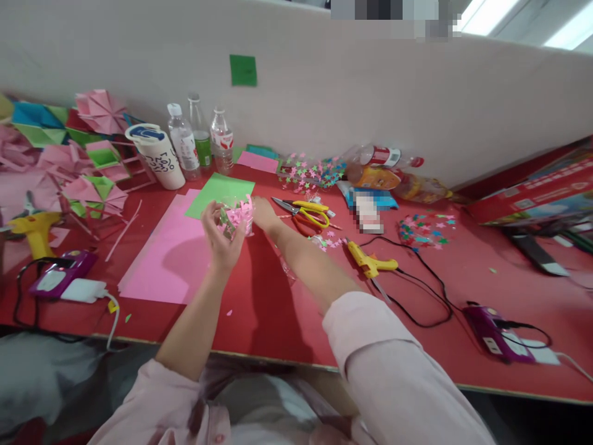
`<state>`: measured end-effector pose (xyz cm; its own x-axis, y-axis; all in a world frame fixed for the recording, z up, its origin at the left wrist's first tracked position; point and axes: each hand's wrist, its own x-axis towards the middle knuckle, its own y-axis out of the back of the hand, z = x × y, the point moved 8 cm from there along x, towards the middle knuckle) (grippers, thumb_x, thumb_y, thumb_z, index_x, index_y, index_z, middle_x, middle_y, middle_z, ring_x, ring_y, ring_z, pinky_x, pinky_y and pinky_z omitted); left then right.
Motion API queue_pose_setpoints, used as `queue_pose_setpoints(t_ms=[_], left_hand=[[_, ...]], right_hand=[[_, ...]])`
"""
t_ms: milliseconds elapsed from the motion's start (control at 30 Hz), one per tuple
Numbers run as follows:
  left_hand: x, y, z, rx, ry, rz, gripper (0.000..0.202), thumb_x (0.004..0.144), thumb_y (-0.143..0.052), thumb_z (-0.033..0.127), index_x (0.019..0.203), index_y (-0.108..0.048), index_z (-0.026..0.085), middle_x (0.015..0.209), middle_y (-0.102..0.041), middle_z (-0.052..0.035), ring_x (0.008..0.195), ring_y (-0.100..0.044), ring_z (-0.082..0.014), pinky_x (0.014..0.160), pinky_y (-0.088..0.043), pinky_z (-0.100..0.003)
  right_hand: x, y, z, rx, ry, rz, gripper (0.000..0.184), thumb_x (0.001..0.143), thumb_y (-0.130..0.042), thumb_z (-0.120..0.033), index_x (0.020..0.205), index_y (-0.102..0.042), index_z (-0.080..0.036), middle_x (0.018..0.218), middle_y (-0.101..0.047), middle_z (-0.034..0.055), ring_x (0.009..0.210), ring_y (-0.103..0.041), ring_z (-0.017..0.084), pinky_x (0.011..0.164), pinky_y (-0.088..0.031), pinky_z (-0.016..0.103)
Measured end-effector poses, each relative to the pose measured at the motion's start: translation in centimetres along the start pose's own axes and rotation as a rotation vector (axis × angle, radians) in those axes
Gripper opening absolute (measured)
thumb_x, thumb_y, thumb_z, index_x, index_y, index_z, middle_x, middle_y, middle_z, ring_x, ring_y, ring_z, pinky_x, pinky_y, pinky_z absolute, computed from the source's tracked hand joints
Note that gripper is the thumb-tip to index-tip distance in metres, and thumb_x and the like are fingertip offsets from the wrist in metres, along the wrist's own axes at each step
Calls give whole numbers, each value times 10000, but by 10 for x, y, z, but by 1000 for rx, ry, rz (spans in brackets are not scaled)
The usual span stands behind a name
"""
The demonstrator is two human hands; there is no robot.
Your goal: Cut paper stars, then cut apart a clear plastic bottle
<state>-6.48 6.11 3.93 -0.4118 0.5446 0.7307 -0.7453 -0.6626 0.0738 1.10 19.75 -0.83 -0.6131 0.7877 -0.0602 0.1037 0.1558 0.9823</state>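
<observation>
My left hand (223,242) is closed around a small clear plastic piece (239,217) decorated with pink and green paper cut-outs. It holds this above the edge of the pink paper sheets (160,259). My right hand (263,213) is just to the right of the decorated piece, and its fingers are hidden from me, so its grip does not show. A light green sheet (220,193) lies behind my left hand. Scissors with yellow handles (311,209) lie to the right of my right hand, beside a red-handled tool (303,224).
Bottles (223,142) and a white tumbler (155,157) stand at the back left, near pink paper lanterns (95,194). A yellow glue gun (370,259) with a trailing black cable lies on the right. Star confetti (426,230), purple power boxes (500,334) and plastic bottles (377,176) are about.
</observation>
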Motion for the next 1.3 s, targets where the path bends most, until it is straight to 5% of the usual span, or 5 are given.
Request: queue_pose_setpoints(t_ms=[233, 367, 600, 900, 1300], left_hand=[[-1, -12, -2, 144, 27, -158, 687, 785, -649, 334, 1383, -349, 176, 1200, -511, -146, 1091, -544, -235, 923, -525, -429], [-8, -26, 2, 199, 28, -305, 721, 745, -684, 287, 1399, -385, 219, 1175, -513, -134, 1073, -535, -245, 882, -556, -434], [-23, -42, 17, 179, -175, -482, 636, 777, -612, 164, 1367, -419, 301, 1186, -436, -107, 1134, -503, -244, 943, -514, -454], [-12, -28, 8, 190, -56, -329, 576, 722, -688, 216, 1263, -492, 232, 1113, -462, -103, 1073, -525, -234, 936, -512, -452], [2, -1, -15, 138, 119, -97, 630, 697, -706, 247, 1273, -455, 198, 1180, -441, -111, 992, -590, -201, 891, -545, -401]], right_hand=[[-36, 68, 29, 69, -223, 279, 280, 915, -380, -141, 1036, -624, -80, 1072, -631, 187, 975, -586, 229, 823, -415, 313], [-79, 105, 10, 307, 10, 472, 148, 857, -481, -159, 864, -628, -147, 897, -628, 67, 816, -567, 160, 743, -418, 255], [-96, 63, -24, 290, 176, -107, 168, 765, -538, -58, 679, -640, -160, 789, -661, 43, 743, -580, 155, 712, -403, 277], [-111, 97, 13, 421, -48, 219, 321, 852, -402, -85, 1025, -670, -123, 1033, -701, 93, 925, -637, 155, 788, -474, 268], [-101, -11, -6, -271, -169, -433, 295, 805, -606, -120, 1071, -728, -84, 1121, -698, 219, 1103, -637, 353, 849, -525, 415]])
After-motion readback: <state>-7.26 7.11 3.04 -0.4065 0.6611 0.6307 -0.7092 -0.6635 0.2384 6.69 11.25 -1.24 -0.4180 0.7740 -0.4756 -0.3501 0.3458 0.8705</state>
